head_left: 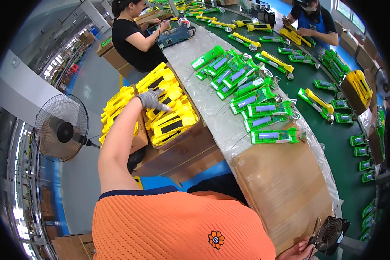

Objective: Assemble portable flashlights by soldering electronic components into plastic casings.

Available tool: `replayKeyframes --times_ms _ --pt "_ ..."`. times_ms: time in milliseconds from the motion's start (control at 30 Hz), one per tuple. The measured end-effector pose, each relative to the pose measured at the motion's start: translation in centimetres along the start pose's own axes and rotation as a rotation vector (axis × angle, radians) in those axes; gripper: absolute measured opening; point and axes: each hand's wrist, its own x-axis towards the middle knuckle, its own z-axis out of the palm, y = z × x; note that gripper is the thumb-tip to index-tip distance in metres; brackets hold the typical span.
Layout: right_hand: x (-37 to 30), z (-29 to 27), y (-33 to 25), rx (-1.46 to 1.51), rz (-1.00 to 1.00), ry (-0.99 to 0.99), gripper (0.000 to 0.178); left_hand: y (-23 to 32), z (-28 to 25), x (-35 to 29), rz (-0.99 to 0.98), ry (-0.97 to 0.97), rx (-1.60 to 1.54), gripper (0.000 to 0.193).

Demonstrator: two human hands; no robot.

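My left hand (pixel 154 100), in a grey glove, reaches into a cardboard box of yellow plastic housings (pixel 174 125) with black patches. Its fingers are apart and rest on the housings. My right hand (pixel 297 251) lies low at the right, partly cut off by the lower edge. Its fingers are curled beside a thin dark object, and what they hold I cannot make out. Next to it stands a small black fan (pixel 331 234). On the bench ahead lie several green housings (pixel 271 136) with lilac cylinders, circuit boards and loose wires.
A cardboard sheet (pixel 281 186) covers the near bench. Beyond it a green conveyor (pixel 307 130) carries green and yellow assemblies. A second box of yellow housings (pixel 117 110) and a standing fan (pixel 65 130) are at the left. Two people (pixel 136 39) work at the far side.
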Motion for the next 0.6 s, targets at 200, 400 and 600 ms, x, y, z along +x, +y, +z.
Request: replayKeyframes --times_ms 200,400,600 --pt "0.1 -1.3 0.6 0.042 0.055 0.067 0.014 -0.8 1.9 0.1 -0.006 0.132 -0.223 0.115" --pt "0.3 -1.9 1.0 0.108 0.137 0.087 0.018 -0.5 2.2 -0.6 -0.035 0.165 -0.192 0.114" --pt "-0.8 0.7 -0.7 0.088 0.136 0.14 0.019 4.9 3.9 -5.6 0.29 0.132 -0.08 0.12"
